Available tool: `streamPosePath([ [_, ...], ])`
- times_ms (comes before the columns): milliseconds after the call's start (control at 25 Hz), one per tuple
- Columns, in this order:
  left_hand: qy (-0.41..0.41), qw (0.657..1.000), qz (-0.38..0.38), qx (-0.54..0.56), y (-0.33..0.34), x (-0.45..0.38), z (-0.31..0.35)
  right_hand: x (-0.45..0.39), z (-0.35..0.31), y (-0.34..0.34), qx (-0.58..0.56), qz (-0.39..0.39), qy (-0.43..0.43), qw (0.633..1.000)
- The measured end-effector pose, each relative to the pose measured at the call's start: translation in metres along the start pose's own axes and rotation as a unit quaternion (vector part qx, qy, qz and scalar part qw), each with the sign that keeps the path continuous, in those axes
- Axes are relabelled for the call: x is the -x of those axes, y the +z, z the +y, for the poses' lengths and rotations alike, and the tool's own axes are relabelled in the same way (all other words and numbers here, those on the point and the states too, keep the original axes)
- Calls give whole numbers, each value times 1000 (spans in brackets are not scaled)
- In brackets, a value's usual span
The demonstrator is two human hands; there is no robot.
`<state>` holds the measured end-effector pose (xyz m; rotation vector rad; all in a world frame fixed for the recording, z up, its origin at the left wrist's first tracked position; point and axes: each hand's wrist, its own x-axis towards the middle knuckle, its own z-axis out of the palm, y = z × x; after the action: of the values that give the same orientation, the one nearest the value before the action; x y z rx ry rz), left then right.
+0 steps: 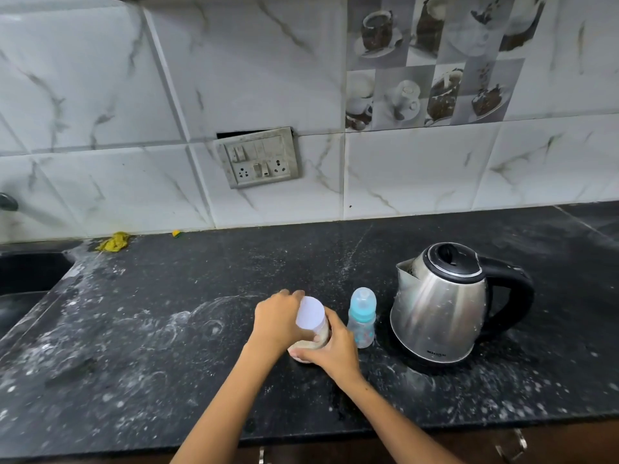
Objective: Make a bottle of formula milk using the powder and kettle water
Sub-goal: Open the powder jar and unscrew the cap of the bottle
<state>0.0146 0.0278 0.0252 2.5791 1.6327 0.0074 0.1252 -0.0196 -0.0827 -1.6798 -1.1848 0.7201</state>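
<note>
Hands at lower centre of the frame grip the jar [310, 324] of pale powder: the left hand [278, 321] curls round its white lid [310, 312], the right hand [331, 351] wraps the lower body, the jar tilted toward the camera on the counter [167, 346]. Risk: if the lid frees suddenly while the jar leans, powder may spill onto the counter; a jerk of the right hand may knock over the bottle [361, 318] just beside it. The bottle, centre frame, stands upright with teal collar and clear cap on; it appears empty, though its contents are hard to tell. The kettle [442, 303], right of centre, stands with lid closed, so its water level is hidden; pouring too fast into the narrow bottle may scald or overflow. A sink [30, 272] lies at left.
</note>
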Motion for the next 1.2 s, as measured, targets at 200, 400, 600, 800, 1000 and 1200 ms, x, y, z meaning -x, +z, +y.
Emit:
streamPosePath([
  [200,102,987,-123,30,2,-12,-5,-1,0,-1,4,-9,-1,1000],
  [400,44,997,-36,61,4,-5,3,-1,0,-1,9,-19,3,1000],
  [600,-27,996,32,79,15,3,16,1,-4,-3,5,-22,1,1000],
  [800,-86,984,137,78,12,5,23,3,-7,-4,21,-24,-8,999],
  [1000,-3,900,190,393,6,43,9,14,-14,-9,83,-39,-31,995],
  [1200,-7,812,189,553,55,103,-17,46,0,-35,157,12,-116,981],
])
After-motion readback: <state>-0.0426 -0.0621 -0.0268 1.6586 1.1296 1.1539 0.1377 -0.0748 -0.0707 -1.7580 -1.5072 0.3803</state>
